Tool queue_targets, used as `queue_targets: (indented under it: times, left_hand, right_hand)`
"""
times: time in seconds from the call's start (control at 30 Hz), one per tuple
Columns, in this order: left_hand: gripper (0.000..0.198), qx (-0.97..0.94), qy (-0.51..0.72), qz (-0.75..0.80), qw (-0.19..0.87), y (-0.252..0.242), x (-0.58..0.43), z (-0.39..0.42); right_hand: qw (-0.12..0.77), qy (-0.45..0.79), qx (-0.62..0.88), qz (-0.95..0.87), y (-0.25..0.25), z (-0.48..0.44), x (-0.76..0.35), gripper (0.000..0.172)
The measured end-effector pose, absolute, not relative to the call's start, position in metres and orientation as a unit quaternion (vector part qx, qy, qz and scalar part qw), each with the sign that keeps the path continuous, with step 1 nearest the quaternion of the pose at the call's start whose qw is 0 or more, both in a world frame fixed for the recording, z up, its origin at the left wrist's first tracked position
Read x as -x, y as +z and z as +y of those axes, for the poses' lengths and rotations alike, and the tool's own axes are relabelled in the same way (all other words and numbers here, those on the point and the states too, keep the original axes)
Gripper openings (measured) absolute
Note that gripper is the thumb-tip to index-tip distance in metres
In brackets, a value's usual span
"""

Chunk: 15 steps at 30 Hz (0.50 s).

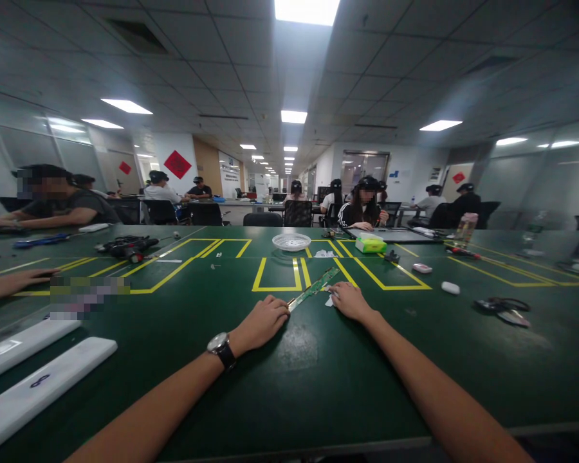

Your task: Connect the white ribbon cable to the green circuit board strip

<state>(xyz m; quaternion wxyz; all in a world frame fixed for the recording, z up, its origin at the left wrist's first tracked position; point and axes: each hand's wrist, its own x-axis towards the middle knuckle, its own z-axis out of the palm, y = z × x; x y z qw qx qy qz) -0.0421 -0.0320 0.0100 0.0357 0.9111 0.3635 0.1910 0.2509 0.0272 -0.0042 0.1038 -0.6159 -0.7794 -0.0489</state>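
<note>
A long, narrow green circuit board (318,283) lies slantwise over the green table in front of me. My left hand (266,316), with a watch on its wrist, grips the near end of the board. The board's far end points away and to the right. My right hand (351,301) is just right of the board, fingers bent together on a small white piece (329,299) that looks like paper or tissue. The fingers hide much of that piece.
A white round basket (291,242) and a green tissue pack (370,244) stand farther back. White long bars (53,386) lie at left, near a co-worker's hand (24,281). Black tools (128,248), a white case (450,288) and a dark cable bundle (502,307) lie around.
</note>
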Motion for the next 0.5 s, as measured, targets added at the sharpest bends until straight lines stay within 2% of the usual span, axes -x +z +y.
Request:
queue_targets:
  times: [0.23, 0.37, 0.5]
  left_hand:
    - [0.036, -0.94, 0.2, 0.247, 0.124, 0.022, 0.03, -0.051]
    - [0.036, -0.935, 0.201, 0.238, 0.169, 0.02, 0.024, -0.059]
    - [0.031, -0.913, 0.247, 0.293, 0.14, 0.015, 0.025, -0.054]
  right_hand:
    - [0.092, -0.058, 0.687, -0.718, 0.004, 0.019, -0.252, 0.036]
    - [0.096, -0.052, 0.642, -0.759, 0.004, 0.019, -0.245, 0.034]
    - [0.113, -0.057, 0.575, -0.808, 0.004, 0.016, -0.234, 0.03]
